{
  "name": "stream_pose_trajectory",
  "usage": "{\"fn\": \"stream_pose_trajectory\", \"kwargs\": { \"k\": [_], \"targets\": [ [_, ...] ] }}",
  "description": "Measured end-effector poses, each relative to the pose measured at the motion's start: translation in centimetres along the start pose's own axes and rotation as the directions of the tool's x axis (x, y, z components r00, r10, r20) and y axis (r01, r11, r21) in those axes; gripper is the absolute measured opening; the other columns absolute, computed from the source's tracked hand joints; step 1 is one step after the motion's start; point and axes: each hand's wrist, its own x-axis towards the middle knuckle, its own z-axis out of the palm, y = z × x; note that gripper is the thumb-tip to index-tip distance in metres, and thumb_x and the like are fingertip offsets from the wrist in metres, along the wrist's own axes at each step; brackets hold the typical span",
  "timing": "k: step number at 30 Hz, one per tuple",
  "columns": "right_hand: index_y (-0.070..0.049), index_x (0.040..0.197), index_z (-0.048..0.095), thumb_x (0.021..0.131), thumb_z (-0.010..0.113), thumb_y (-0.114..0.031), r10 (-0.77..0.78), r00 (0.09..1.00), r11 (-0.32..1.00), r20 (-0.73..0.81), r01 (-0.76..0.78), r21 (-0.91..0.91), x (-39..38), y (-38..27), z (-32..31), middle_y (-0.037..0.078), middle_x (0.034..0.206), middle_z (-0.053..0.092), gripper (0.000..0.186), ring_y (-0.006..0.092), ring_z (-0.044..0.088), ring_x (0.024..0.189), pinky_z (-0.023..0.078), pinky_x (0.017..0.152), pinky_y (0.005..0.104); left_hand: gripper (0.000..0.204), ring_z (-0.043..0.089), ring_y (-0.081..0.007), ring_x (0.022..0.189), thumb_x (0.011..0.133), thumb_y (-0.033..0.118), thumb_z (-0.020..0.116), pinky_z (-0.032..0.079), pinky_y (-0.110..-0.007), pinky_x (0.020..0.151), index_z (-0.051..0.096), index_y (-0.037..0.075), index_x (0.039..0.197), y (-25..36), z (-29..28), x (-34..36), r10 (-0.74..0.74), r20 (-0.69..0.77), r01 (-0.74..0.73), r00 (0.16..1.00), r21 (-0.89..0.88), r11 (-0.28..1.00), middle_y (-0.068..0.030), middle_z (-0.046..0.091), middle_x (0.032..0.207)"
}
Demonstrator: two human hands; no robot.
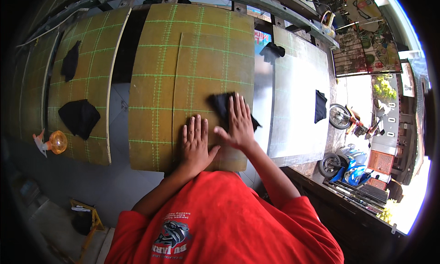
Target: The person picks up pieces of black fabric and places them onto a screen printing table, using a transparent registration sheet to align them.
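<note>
In front of me is an amber board [149, 90] marked with a green grid. A thin sheet seems to overlay its right part, with an edge running lengthwise. My left hand [196, 142] rests palm down near the board's front edge, fingers stretched out and nothing held. Farther right, my right hand [239, 126] is spread flat over a small black cloth piece [221, 104]. Part of that cloth shows beyond the fingers and beside the palm, and the rest is hidden under the hand.
A second gridded board [94, 106] stands left with black cloth pieces [79, 119] on it and an orange spray bottle [58, 142] at its edge. To the right, a glaring board [293, 99] carries more black cloth [320, 106]. A metal rail [247, 0] crosses the far side.
</note>
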Motion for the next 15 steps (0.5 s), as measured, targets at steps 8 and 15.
{"fn": "stream_pose_trajectory", "kwargs": {
  "k": [8, 15],
  "targets": [
    [0.006, 0.149, 0.023, 0.083, 0.045, -0.075, 0.076, 0.987, 0.995, -0.141, -0.083, -0.045, 8.3, 5.6, -0.3, 0.028, 0.154, 0.023, 0.106, 0.0389, 0.023, 0.145, 0.018, 0.117, 0.0504, 0.092, 0.013, -0.0372, 0.148, 0.087, 0.053, 0.056, 0.009, -0.052, 0.118, 0.021, -0.003, 0.151, 0.3, -0.1, -0.1, 0.013, 0.016, -0.013, 1.000, 0.013, 1.000, -0.0237, 0.016, 0.158],
    [0.007, 0.149, 0.023, 0.085, 0.036, -0.079, 0.100, 0.967, 0.994, -0.236, -0.105, -0.012, 13.8, 5.1, 0.4, 0.027, 0.155, 0.022, 0.108, 0.0388, 0.018, 0.146, 0.013, 0.119, 0.0491, 0.094, 0.011, -0.0384, 0.148, 0.086, 0.054, 0.056, 0.006, -0.052, 0.119, 0.018, -0.004, 0.151, 0.7, 0.1, 0.2, -0.007, 0.068, -0.002, 0.998, 0.118, 0.993, -0.0250, 0.014, 0.158]
  ]
}}
